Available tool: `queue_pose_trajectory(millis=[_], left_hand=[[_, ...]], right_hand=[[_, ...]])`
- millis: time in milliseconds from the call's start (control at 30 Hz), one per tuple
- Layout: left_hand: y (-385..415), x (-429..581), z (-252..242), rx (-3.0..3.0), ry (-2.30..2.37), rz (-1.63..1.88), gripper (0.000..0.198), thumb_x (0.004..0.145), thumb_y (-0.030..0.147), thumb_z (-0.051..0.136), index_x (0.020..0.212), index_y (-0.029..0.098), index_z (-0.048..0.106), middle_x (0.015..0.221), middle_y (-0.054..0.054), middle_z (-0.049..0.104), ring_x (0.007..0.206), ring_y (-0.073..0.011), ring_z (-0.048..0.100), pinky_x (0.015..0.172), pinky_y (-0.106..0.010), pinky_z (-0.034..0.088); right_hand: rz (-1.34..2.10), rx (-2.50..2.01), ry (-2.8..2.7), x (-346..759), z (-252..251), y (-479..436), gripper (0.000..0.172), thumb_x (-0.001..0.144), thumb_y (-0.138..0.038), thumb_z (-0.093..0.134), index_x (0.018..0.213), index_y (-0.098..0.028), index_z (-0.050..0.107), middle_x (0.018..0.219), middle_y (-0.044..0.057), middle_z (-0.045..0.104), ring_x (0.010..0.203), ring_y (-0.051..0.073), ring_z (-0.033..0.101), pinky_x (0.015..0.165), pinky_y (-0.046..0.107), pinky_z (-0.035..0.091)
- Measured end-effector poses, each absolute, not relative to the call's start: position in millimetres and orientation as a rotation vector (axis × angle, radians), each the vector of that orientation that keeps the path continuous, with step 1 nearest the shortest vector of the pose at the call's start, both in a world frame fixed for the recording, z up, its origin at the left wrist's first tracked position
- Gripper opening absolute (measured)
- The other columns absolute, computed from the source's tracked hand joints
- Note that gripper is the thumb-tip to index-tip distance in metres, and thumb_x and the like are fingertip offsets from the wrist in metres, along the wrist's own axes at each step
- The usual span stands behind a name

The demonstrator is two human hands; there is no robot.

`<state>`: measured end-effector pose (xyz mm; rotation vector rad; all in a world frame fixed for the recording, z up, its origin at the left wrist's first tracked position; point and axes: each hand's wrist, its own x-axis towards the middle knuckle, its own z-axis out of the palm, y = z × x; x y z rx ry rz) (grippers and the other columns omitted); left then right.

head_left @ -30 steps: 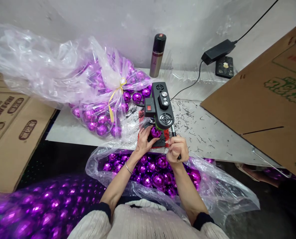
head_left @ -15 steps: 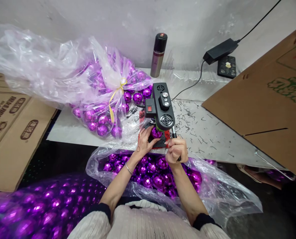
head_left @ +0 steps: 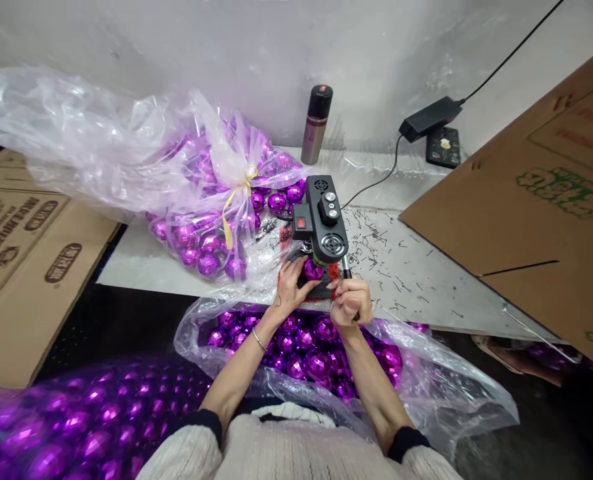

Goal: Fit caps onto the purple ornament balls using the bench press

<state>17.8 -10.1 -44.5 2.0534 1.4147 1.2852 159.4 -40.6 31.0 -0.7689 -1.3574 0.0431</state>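
Observation:
A small black press-like machine (head_left: 326,220) with a red switch, round vents and silver buttons stands on the white table. Under its head sits a shiny purple mirrored ball (head_left: 313,269). My left hand (head_left: 291,283) steadies this ball from the left, fingers and thumb curved about it. My right hand (head_left: 351,298) is wrapped round the lever handle (head_left: 346,267) at the machine's right side. Below my wrists, an open clear plastic bag (head_left: 196,333) holds many purple balls (head_left: 304,338). The black base under the ball is partly hidden by my hands.
A tied clear bag (head_left: 211,200) of purple balls lies left of the machine. Behind stands a spray can (head_left: 317,125). A black power adapter (head_left: 430,119) hangs by its cable. Cardboard boxes (head_left: 516,213) flank both sides. Small black bits litter the table (head_left: 391,267).
The whole view has shifted slightly, with the background now lower and a little to the left. Both hands keep their places on the ball and the lever handle.

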Motion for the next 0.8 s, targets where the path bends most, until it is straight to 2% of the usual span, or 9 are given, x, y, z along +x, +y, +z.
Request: queue_pose_trajectory(millis=[200, 400, 567, 667, 800], left_hand=[[-5, 19, -46, 2.05, 1.392, 1.309, 0.062, 0.098, 0.056, 0.077, 0.146, 0.019, 0.064, 0.138, -0.019, 0.077, 0.132, -0.0344, 0.073, 0.118, -0.055, 0.055], [-16, 13, -36, 2.011, 1.318, 1.363, 0.067, 0.1, 0.059, 0.073, 0.151, 0.018, 0.061, 0.142, -0.019, 0.075, 0.135, -0.0339, 0.072, 0.118, -0.055, 0.057], [-87, -29, -32, 2.013, 1.406, 1.342, 0.068, 0.102, 0.054, 0.073, 0.158, 0.021, 0.055, 0.148, -0.018, 0.072, 0.141, -0.032, 0.069, 0.121, -0.051, 0.058], [-139, -63, -41, 2.068, 1.519, 1.179, 0.066, 0.099, 0.057, 0.075, 0.153, 0.02, 0.06, 0.141, -0.017, 0.076, 0.132, -0.0324, 0.074, 0.116, -0.05, 0.061], [-176, -90, -60, 2.016, 1.797, 0.958, 0.059, 0.104, 0.052, 0.068, 0.151, 0.016, 0.059, 0.139, -0.02, 0.075, 0.129, -0.034, 0.075, 0.11, -0.051, 0.063]], right_hand=[[-0.003, -0.779, -1.374, 158, 30, -39, 0.038, 0.112, -0.031, 0.041, 0.076, -0.024, 0.051, 0.077, -0.003, 0.059, 0.06, 0.013, 0.065, 0.069, 0.037, 0.06], [0.064, -0.869, -1.319, 159, 72, -43, 0.037, 0.108, -0.026, 0.051, 0.072, -0.024, 0.054, 0.069, -0.001, 0.06, 0.062, 0.015, 0.061, 0.056, 0.03, 0.047], [0.062, -0.902, -1.307, 162, 82, -44, 0.041, 0.108, -0.035, 0.053, 0.069, -0.024, 0.056, 0.067, -0.001, 0.059, 0.058, 0.014, 0.058, 0.056, 0.032, 0.044], [0.072, -0.955, -1.272, 162, 74, -44, 0.045, 0.109, -0.043, 0.052, 0.068, -0.025, 0.055, 0.068, -0.001, 0.058, 0.057, 0.014, 0.057, 0.057, 0.034, 0.045], [0.101, -0.959, -1.249, 160, 69, -44, 0.045, 0.109, -0.044, 0.051, 0.068, -0.025, 0.054, 0.07, -0.001, 0.058, 0.057, 0.014, 0.058, 0.055, 0.034, 0.046]])
